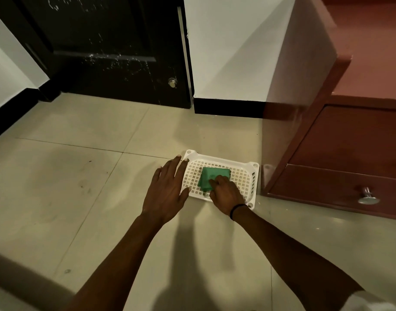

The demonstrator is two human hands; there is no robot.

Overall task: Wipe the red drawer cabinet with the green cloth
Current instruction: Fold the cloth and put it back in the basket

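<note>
The right hand reaches into the white perforated basket, fingers curled onto the folded green cloth — grasp uncertain. The left hand lies flat, fingers spread, at the basket's left edge — beside the red drawer cabinet.

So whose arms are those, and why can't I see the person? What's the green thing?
The camera sits on the person's head and looks forward and down, so you see only their two bare arms reaching out, like your own when you look at your hands. There is just this one picture.

On the tiled floor lies a white basket with lots of little holes. Inside it is a folded green cloth. The right hand, with a dark band on the wrist, has its fingers on the cloth, about to take it. The left hand is open and flat by the basket's edge.

On the right stands the red cabinet with a shiny knob. That is what the cloth is for wiping.
</note>
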